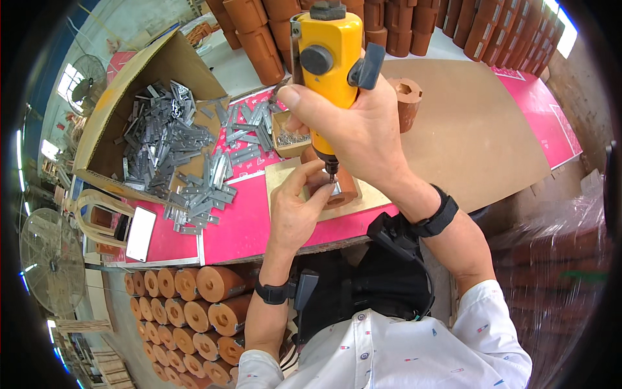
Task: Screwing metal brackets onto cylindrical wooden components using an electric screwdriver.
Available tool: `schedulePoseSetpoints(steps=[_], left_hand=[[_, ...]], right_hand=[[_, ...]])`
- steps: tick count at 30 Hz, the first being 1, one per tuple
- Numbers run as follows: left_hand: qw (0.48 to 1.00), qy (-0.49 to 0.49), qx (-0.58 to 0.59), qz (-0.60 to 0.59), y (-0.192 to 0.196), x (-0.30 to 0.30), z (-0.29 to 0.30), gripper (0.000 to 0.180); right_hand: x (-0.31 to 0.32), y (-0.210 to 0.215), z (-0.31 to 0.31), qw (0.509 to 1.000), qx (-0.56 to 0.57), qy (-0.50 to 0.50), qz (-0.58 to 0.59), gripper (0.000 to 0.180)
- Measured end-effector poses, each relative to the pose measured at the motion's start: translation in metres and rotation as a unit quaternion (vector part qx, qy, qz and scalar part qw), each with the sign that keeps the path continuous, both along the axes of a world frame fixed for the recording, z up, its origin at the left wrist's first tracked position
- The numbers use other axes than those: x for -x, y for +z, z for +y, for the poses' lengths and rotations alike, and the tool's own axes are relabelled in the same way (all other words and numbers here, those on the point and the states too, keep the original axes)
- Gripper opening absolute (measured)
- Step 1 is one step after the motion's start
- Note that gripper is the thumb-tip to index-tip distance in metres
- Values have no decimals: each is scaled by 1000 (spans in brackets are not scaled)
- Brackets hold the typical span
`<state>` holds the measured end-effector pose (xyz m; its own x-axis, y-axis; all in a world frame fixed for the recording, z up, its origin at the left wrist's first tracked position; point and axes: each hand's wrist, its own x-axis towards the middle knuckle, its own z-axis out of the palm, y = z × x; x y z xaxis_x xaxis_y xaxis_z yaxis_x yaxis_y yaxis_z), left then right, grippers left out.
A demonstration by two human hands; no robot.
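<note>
My right hand (369, 139) is wrapped round a yellow and black power screwdriver (334, 61), held upright with its bit pointing down. The bit's tip meets a reddish-brown wooden cylinder (346, 188) lying on its side on a pale board (280, 176). A small patch of bright metal (336, 188) shows on the cylinder beneath the tip. My left hand (291, 211) reaches in from the left, thumb and forefinger closed right beside the bit. Whatever sits between those fingertips is too small and covered to name.
An open cardboard box (91, 146) spills grey metal brackets (172, 133) over the pink tabletop (227, 236). A small box of screws (285, 139) stands behind my left hand. Another wooden cylinder (407, 97) stands on the brown sheet (479, 129). A phone (140, 233) lies left; stacked cylinders (217, 283) sit below.
</note>
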<state>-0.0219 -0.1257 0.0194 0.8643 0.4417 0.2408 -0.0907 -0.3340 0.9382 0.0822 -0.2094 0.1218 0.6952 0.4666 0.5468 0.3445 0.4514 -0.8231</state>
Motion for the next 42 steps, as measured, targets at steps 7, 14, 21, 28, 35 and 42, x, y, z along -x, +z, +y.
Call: schedulePoseSetpoints(steps=[7,14,21,28,35,42], left_hand=[[999,12,-44,-7,4,-4,2,30],[993,16,-115,-13,-3,-8,12,29],[988,27,-152,-1,1,-7,9,27],[990,32,-137,12,2,-6,8,25],[990,43,-133,-4,0,-6,5,23],[992,41,-119,-8,1,-7,5,19]], right_hand=[[-5,-4,6,1000,-16,-7,-17,36],[-10,-10,9,1000,7,-8,-21,39],[-9,-14,7,999,22,-11,-25,40],[-11,-19,10,998,24,-20,-46,41],[-8,-14,8,996,40,-27,-69,43],[-8,-16,9,995,38,-40,-82,44]])
